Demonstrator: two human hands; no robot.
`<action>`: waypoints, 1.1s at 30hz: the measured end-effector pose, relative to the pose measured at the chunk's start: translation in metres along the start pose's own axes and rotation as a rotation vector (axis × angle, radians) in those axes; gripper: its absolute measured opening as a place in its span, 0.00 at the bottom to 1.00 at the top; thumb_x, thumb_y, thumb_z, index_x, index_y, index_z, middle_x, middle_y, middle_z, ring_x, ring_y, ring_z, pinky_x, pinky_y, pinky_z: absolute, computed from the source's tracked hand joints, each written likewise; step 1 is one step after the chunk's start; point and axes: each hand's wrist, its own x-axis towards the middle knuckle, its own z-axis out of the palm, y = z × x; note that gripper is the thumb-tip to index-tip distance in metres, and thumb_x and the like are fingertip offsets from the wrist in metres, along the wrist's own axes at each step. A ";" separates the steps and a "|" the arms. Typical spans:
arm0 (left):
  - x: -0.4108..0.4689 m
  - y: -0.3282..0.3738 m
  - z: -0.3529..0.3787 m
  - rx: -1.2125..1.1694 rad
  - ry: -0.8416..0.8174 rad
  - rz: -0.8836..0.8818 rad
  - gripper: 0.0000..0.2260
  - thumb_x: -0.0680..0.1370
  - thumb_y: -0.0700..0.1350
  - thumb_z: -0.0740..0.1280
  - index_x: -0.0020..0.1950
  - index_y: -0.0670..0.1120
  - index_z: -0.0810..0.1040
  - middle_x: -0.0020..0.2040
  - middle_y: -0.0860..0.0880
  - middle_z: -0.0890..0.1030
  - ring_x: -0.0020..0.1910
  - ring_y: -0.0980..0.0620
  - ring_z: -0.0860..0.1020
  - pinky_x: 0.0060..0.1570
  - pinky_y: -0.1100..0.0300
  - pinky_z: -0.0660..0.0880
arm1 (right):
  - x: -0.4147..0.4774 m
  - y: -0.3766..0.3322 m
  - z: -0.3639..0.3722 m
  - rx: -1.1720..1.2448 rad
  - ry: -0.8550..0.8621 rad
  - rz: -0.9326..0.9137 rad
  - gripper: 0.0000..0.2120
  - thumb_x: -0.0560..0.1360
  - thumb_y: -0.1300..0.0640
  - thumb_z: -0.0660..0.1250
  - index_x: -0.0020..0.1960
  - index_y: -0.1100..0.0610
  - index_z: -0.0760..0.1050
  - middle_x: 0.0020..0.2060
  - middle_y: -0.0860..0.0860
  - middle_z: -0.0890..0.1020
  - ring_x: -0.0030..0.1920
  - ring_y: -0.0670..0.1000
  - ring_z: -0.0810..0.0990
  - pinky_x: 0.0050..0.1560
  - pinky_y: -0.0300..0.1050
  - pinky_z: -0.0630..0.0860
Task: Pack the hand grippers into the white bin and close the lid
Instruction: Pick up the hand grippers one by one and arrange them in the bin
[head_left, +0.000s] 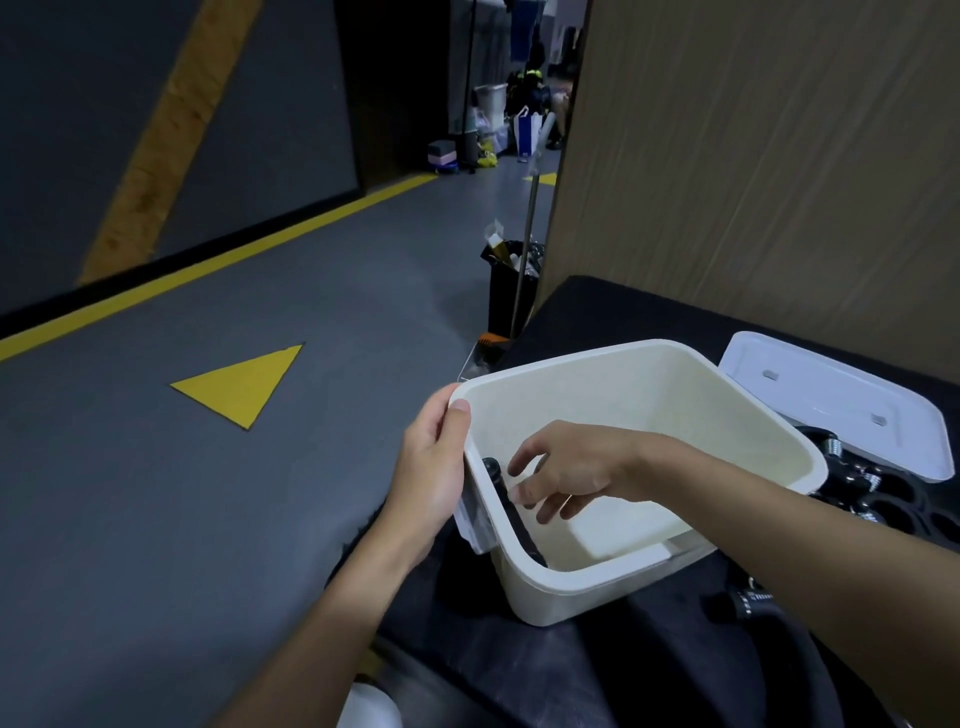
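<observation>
Subject item: one black hand gripper (522, 530) is lying inside the white rectangular plastic bin (613, 574), running along the bin's left inner wall with one handle end pointing away from the person.

The right hand (576, 467) is reaching down into the bin from the right. Its fingers (523, 460) are spreading loosely, moderately wide and gently bent, directly over the gripper's handle. They are closing on nothing; whether the lower fingertips are touching the handle cannot be told from this angle.

The left hand (431, 467) is gripping the bin's left far corner. Its thumb (459, 415) is hooking over the rim, while the palm and remaining fingers are wrapping the outer wall.

The bin is standing open on the black-covered table (623, 675), close to the table's left edge. The flat white plastic lid (831, 400) is lying apart from the bin, just beyond its right far side, on the same surface.

Further black hand grippers with metal springs (852, 478) are lying in a cluster to the right of the bin, partly under the lid's near edge. One more black gripper (737, 600) is showing below the right forearm.

Surroundings: a grey floor (260, 493) with a yellow triangle marking (244, 382) is lying to the left, and a brown panel wall (753, 156) is standing behind the table.
</observation>
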 end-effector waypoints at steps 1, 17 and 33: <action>0.000 0.001 0.000 0.026 0.002 0.014 0.13 0.84 0.43 0.58 0.52 0.57 0.80 0.48 0.57 0.85 0.49 0.58 0.82 0.49 0.63 0.75 | -0.007 0.000 -0.003 0.011 0.036 -0.015 0.16 0.76 0.55 0.71 0.62 0.56 0.74 0.51 0.56 0.84 0.45 0.52 0.84 0.51 0.46 0.79; -0.001 0.017 0.003 0.204 0.048 0.035 0.14 0.81 0.38 0.59 0.58 0.52 0.80 0.52 0.58 0.82 0.51 0.58 0.77 0.47 0.73 0.72 | -0.159 0.120 0.006 0.256 0.827 -0.119 0.14 0.78 0.58 0.63 0.36 0.63 0.74 0.25 0.55 0.79 0.25 0.52 0.73 0.26 0.41 0.67; -0.046 0.026 -0.023 0.816 -0.342 0.193 0.49 0.71 0.71 0.60 0.81 0.47 0.44 0.81 0.56 0.40 0.78 0.60 0.46 0.70 0.64 0.49 | -0.132 0.164 0.047 -0.348 1.011 0.250 0.12 0.70 0.50 0.67 0.50 0.54 0.72 0.43 0.54 0.84 0.47 0.59 0.81 0.44 0.49 0.73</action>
